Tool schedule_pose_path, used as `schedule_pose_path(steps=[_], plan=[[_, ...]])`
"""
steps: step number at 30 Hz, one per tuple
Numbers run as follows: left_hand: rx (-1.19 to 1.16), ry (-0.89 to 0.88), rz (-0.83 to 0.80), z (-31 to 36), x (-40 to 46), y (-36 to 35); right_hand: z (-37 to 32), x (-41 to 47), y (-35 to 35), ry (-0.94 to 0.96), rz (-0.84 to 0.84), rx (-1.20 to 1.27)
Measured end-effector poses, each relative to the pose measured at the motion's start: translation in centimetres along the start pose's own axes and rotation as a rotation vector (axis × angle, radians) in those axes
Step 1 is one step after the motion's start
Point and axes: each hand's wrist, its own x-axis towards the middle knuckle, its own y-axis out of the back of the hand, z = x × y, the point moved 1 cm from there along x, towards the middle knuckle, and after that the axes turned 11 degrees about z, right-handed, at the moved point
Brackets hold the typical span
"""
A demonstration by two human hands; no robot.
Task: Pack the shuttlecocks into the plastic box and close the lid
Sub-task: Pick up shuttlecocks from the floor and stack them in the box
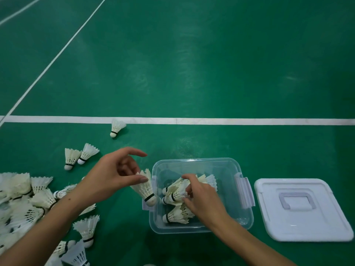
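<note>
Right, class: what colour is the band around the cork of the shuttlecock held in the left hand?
Black, seen in the head view: a thin band on the shuttlecock that the left hand pinches.

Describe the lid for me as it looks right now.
The lid is white, opaque-looking plastic, squarish with rounded corners and a raised rim. A recessed handle sits flat in its middle. It lies top side up on the green floor, right of the box, apart from it. Neither hand touches it.

One head-worn view looks steeply down and forward at the green court floor (192, 73), close above it.
</note>
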Motion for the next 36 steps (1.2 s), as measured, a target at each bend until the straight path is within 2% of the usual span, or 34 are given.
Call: schedule_pose_path(steps=[6,11,17,20,24,30,34,36], plan=[[0.038,-0.039,-0.024,0.0,0.3,-1.2,0.4,0.8,-0.7,-0.052,-0.078,0.108],[0.122,-0.189,-0.056,0.9,0.7,-2.5,1.0,0.2,1.0,-0.086,-0.11,0.235],[0.181,-0.295,-0.11,2.1,2.6,-4.3,1.1,0.3,5.7,-0.172,0.056,0.43],[0.193,-0.315,-0.185,3.0,3.9,-5.7,0.1,0.9,7.8,-0.091,0.175,0.524],[0.139,-0.304,-0.269,3.5,4.7,-7.5,-1.4,1.5,8.3,0.053,0.237,0.481],[0.084,-0.268,-0.237,2.9,5.1,-9.1,-0.7,1.7,7.1,0.082,0.215,0.36],[-0.01,-0.172,-0.15,2.2,4.1,-9.5,1.2,0.6,6.9,0.017,0.296,0.256],[0.024,-0.09,-0.135,1.4,3.1,-9.9,2.4,-0.4,6.6,-0.051,0.308,0.222]])
